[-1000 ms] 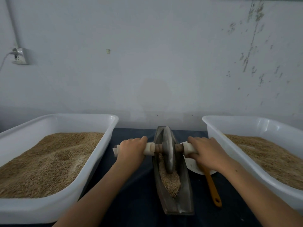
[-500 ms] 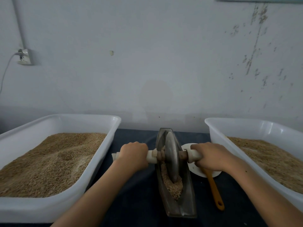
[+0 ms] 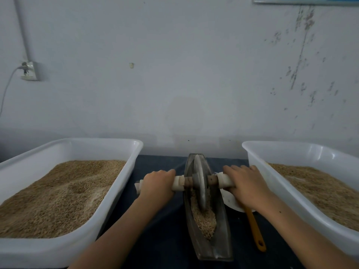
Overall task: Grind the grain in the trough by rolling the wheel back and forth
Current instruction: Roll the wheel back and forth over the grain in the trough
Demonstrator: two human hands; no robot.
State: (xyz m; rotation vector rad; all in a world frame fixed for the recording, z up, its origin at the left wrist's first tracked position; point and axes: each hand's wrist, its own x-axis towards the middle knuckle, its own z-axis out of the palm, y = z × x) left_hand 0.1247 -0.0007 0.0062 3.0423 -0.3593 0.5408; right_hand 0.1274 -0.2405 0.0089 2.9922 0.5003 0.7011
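Note:
A narrow boat-shaped metal trough [image 3: 221, 243] lies lengthwise on the dark cloth in front of me. Crushed grain [image 3: 204, 220] fills its near half. A grey metal wheel [image 3: 200, 183] stands upright in the trough's far half, on an axle with white handle sleeves. My left hand [image 3: 157, 183] grips the left handle [image 3: 178, 183]. My right hand [image 3: 246, 183] grips the right handle [image 3: 223, 180]. Both sets of fingers curl over the handles.
A white tub [image 3: 108, 208] of grain stands at the left, another white tub [image 3: 272, 183] of grain at the right. A white scoop with an orange handle [image 3: 254, 230] lies between the trough and the right tub. The wall is close behind.
Over the last second the wheel rolled a little toward me along the trough and then back away again, with both hands on the handles.

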